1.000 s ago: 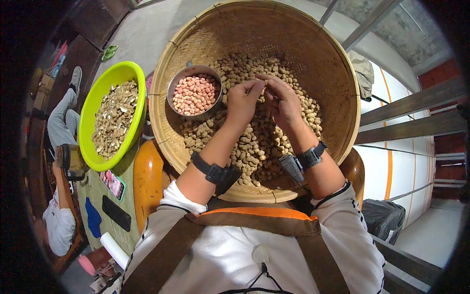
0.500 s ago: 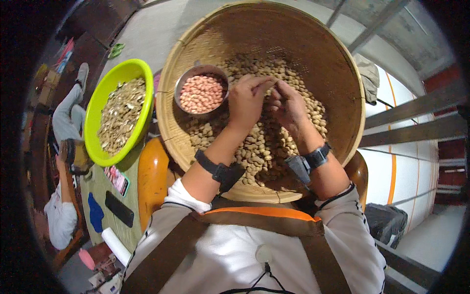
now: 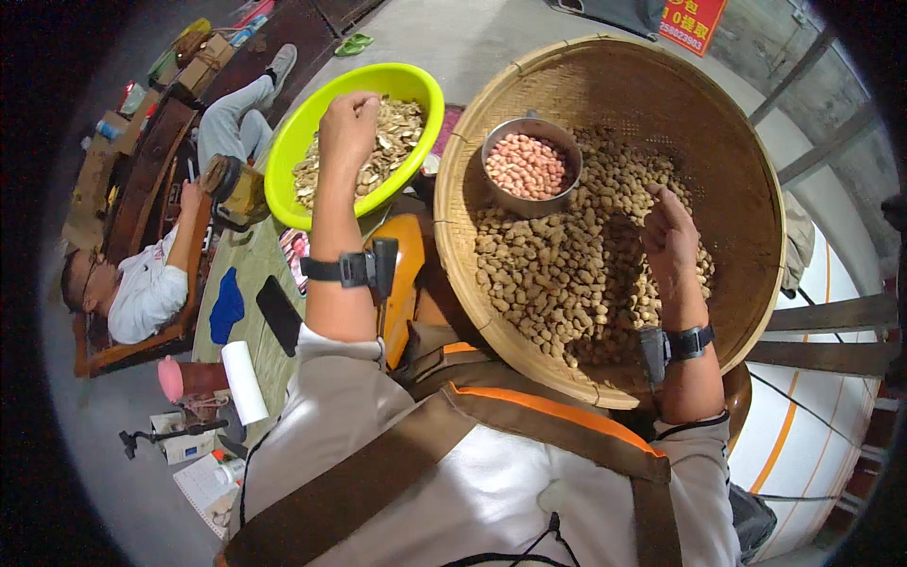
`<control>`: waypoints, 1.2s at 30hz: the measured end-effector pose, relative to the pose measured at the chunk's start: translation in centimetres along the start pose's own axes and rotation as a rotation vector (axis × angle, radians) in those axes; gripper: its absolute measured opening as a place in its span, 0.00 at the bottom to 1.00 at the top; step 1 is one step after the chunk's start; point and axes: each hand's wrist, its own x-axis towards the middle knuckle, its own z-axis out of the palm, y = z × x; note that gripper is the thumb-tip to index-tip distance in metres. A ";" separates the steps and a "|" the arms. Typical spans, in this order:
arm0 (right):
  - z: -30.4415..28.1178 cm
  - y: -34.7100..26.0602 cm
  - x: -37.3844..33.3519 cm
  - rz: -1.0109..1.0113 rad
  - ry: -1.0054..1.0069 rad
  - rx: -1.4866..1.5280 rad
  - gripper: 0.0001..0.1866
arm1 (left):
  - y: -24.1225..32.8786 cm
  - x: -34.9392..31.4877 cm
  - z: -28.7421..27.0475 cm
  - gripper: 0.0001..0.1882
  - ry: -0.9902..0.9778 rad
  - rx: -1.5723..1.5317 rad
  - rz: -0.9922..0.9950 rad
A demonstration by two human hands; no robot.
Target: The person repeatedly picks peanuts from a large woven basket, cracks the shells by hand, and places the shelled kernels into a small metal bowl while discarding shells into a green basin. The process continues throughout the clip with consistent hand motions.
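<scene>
A wide woven basket (image 3: 718, 123) fills the upper right of the view, resting on the person's lap and heaped with unshelled peanuts (image 3: 567, 274). To its left, on the desk (image 3: 248, 274), sits a bright green bowl (image 3: 283, 165) holding a pile of empty shells (image 3: 383, 156). Inside the basket, against its upper left wall, stands a small metal bowl (image 3: 505, 200) of pink shelled kernels (image 3: 525, 165).

The left hand (image 3: 348, 128) is raised over the green bowl, directly above the shells, its fingers bunched together with the tips turned downward; whether anything is pinched in that grip cannot be told. The right hand (image 3: 669, 238) lies in the basket on the peanut heap, well apart from the left, fingers loosely curled and resting among the nuts; its grip is hidden from this angle. The metal bowl lies between the two hands, nearer the right.

Each forearm carries a black wrist strap (image 3: 342, 269). On the desk below the green bowl lie a black phone (image 3: 279, 314), a blue cloth (image 3: 226, 304) and a white roll (image 3: 245, 381). Another person (image 3: 142, 283) reclines in a wooden chair at far left.
</scene>
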 end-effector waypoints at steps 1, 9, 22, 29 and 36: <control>-0.1 -0.1 -0.1 0.028 -0.010 0.023 0.14 | -1.9 0.8 -0.5 0.15 -0.120 0.027 0.003; -0.7 -0.1 0.7 0.052 0.030 0.071 0.13 | -0.6 -0.6 -0.6 0.15 -0.050 -0.046 0.013; -1.0 -1.3 1.4 -0.138 -0.026 -0.151 0.06 | 15.7 -14.9 3.8 0.07 -1.290 -0.054 1.037; 4.6 -3.4 0.1 -0.186 -0.157 -0.303 0.15 | 11.5 -16.0 4.2 0.06 -1.395 -0.014 1.061; 13.8 -1.7 2.6 -0.249 -0.471 -0.492 0.21 | 10.8 -16.5 4.7 0.03 -1.341 -0.103 1.051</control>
